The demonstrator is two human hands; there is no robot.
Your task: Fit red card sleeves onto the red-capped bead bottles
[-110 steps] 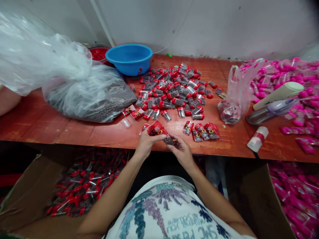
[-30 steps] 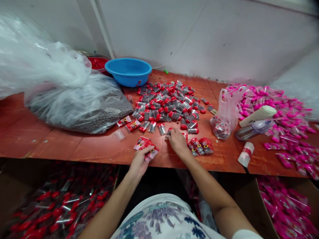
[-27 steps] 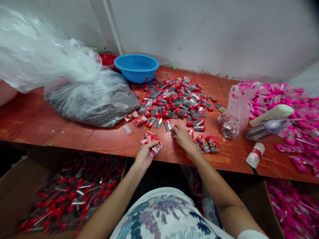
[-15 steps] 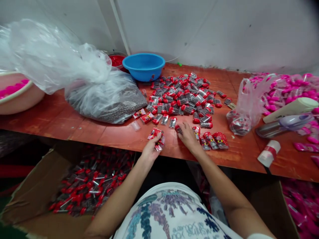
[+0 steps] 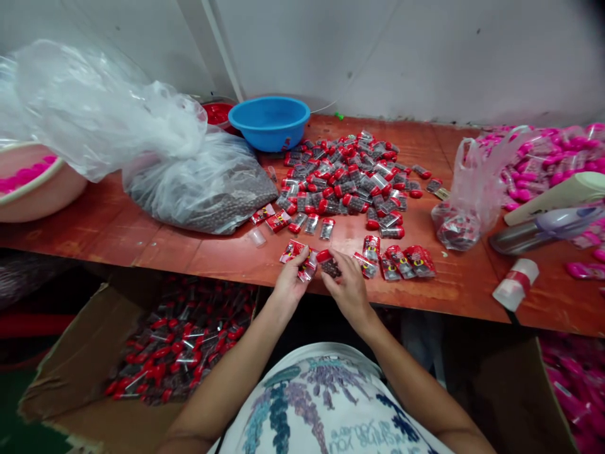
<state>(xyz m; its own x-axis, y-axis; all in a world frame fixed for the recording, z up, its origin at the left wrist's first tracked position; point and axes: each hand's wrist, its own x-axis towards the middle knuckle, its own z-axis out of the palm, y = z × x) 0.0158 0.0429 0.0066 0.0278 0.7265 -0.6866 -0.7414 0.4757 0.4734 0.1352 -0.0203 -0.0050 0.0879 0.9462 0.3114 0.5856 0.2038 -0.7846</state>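
little red-capped tube [image 5: 330, 265] is over the front edge of the surface [image 5: 198, 252], pinched in the right grip [image 5: 348, 285] | left grip [image 5: 292, 277] has shiny red packets [image 5: 309, 265] clamped under the thumb, just beside it | more packets [image 5: 399, 261] lying off right | big messy tube pile [image 5: 347, 180] behind, blue basin [image 5: 269, 123] back left

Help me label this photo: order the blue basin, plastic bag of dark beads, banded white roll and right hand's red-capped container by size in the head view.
Largest first:
plastic bag of dark beads
blue basin
banded white roll
red-capped container in the right hand, partly hidden
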